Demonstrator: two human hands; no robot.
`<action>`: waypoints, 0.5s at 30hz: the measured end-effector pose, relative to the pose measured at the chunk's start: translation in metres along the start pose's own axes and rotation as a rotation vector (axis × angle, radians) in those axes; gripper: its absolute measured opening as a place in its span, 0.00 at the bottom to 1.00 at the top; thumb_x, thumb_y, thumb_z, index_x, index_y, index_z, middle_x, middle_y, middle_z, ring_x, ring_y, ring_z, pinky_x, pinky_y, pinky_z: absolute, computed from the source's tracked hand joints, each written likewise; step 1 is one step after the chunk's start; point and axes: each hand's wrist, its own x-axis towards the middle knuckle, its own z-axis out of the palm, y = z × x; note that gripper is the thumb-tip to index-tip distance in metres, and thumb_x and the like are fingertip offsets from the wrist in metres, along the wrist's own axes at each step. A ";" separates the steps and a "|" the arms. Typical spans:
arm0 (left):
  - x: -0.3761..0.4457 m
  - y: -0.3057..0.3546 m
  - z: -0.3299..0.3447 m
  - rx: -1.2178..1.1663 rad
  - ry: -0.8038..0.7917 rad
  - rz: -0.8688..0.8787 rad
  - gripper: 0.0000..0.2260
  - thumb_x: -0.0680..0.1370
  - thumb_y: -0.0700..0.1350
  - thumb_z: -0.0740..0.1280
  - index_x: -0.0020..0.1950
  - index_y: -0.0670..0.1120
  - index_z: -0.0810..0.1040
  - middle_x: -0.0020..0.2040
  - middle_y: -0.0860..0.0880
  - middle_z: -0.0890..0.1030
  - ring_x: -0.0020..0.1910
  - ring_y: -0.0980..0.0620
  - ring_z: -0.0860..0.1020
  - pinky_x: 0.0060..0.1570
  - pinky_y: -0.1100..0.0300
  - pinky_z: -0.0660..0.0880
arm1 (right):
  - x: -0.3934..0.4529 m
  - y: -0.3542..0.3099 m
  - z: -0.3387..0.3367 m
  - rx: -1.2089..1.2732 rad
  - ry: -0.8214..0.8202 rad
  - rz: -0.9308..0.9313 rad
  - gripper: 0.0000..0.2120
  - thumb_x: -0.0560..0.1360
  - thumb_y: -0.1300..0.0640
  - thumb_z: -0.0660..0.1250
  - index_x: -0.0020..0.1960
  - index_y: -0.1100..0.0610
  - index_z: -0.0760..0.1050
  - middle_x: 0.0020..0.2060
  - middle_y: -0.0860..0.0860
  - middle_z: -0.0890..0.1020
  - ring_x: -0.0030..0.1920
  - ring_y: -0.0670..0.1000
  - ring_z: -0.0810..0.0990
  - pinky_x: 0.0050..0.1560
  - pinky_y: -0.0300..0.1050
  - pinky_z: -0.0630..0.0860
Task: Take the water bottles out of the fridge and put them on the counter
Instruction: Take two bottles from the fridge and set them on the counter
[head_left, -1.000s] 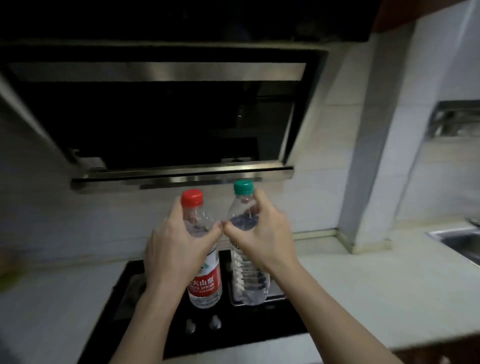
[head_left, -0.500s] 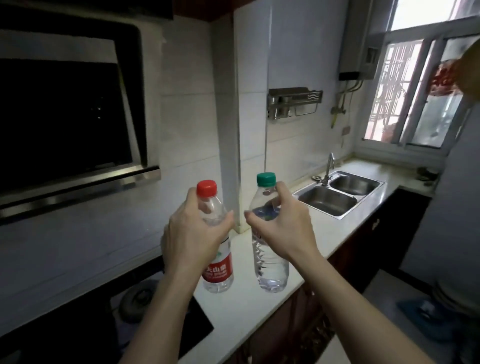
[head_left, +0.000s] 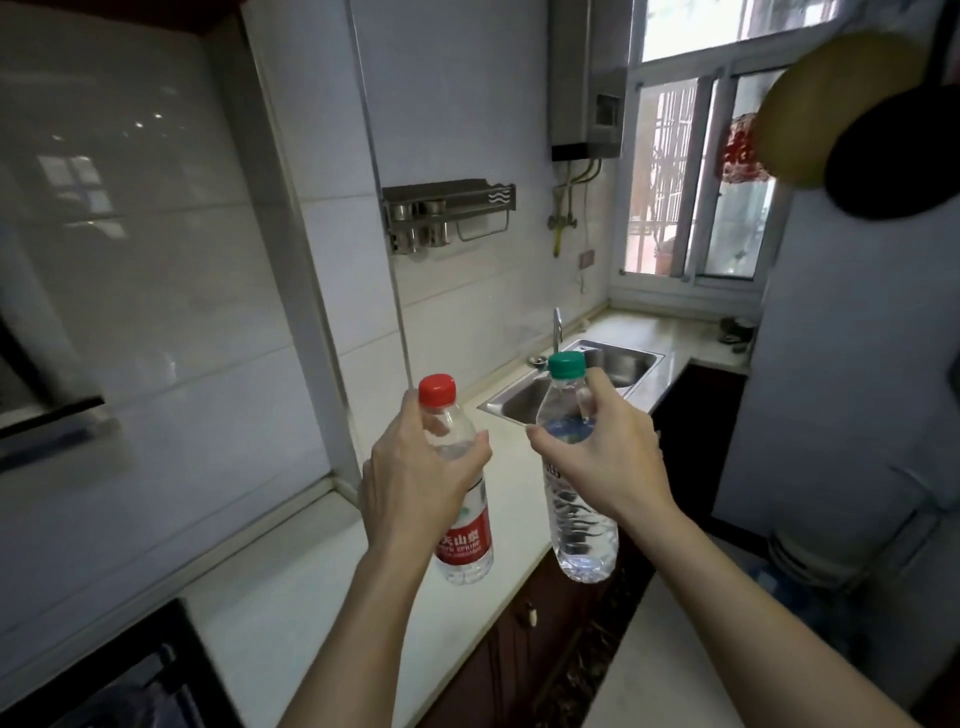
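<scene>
While the fingers of the left hand clench the shoulder of the red-capped water bottle, just under its cap, the right hand grasps the green-capped water bottle the same way, thumb and fingers wrapped round its upper part. Both bottles hang upright and near each other, neither resting on anything that I can see: the red-capped one is over the pale bench, while the bottom of the green-capped one hangs past the bench's front edge, over the dark cabinet fronts.

What has changed is the backdrop, not the grip. A second ago the same two bottles were held in front of the black hob and the range hood; half a second ago the view had swung right to take in the sink. Now the hob is only a corner at lower left, and the clear stretch of bench between hob and sink lies below the hands, with the window beyond. The hands have kept their hold throughout, with the bottles level.

I judge this to be the carry turning into the placing. The bottles are out of the fridge and not yet set down. Lowering should be easy for the left bottle; the right one needs to go further in over the bench, or its base may catch the edge.
</scene>
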 end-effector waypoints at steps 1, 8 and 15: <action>0.005 0.000 0.012 0.002 -0.007 -0.007 0.21 0.69 0.65 0.70 0.56 0.60 0.67 0.48 0.57 0.79 0.45 0.48 0.81 0.45 0.47 0.82 | 0.007 0.009 0.002 -0.010 0.000 0.005 0.20 0.64 0.37 0.71 0.46 0.44 0.67 0.37 0.38 0.80 0.41 0.42 0.81 0.37 0.46 0.77; 0.054 -0.031 0.088 0.018 0.002 -0.045 0.25 0.70 0.64 0.71 0.60 0.60 0.65 0.50 0.58 0.76 0.44 0.53 0.75 0.43 0.54 0.77 | 0.061 0.060 0.043 -0.021 -0.035 0.009 0.19 0.65 0.38 0.71 0.47 0.43 0.66 0.37 0.38 0.81 0.41 0.42 0.80 0.37 0.40 0.73; 0.132 -0.082 0.149 0.132 -0.017 -0.169 0.27 0.70 0.65 0.71 0.63 0.59 0.66 0.57 0.54 0.81 0.45 0.54 0.74 0.42 0.56 0.72 | 0.141 0.093 0.119 0.021 -0.133 0.002 0.19 0.65 0.37 0.71 0.49 0.43 0.70 0.38 0.34 0.80 0.43 0.42 0.81 0.48 0.51 0.80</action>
